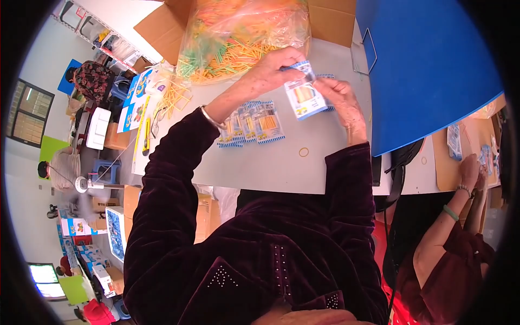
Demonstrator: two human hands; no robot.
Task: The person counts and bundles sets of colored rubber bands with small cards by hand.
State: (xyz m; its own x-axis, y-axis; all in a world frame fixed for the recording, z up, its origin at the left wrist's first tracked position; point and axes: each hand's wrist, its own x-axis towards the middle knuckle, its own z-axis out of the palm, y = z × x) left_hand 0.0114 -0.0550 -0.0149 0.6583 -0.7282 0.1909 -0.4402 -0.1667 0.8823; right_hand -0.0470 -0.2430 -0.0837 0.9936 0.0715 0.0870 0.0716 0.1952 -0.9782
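Observation:
A small printed packet (304,102), white and blue with yellowish sticks showing in it, is held up over the table (260,170). My left hand (273,69) pinches its top edge. My right hand (342,97) has its fingers closed at the packet's upper right side. Behind my right hand, part of another blue-edged packet lies on the table. Several similar filled packets (262,122) lie overlapping below my left forearm. A large clear bag (238,46) of orange, yellow and green sticks stands beyond my left hand.
A cardboard box (333,21) stands behind the bag. Loose yellow sticks (176,97) and a yellow cutter (147,135) lie at the left. A rubber band (304,152) lies near the front edge. A blue panel (433,70) borders the right; beyond it a co-worker's hands (474,176) handle packets.

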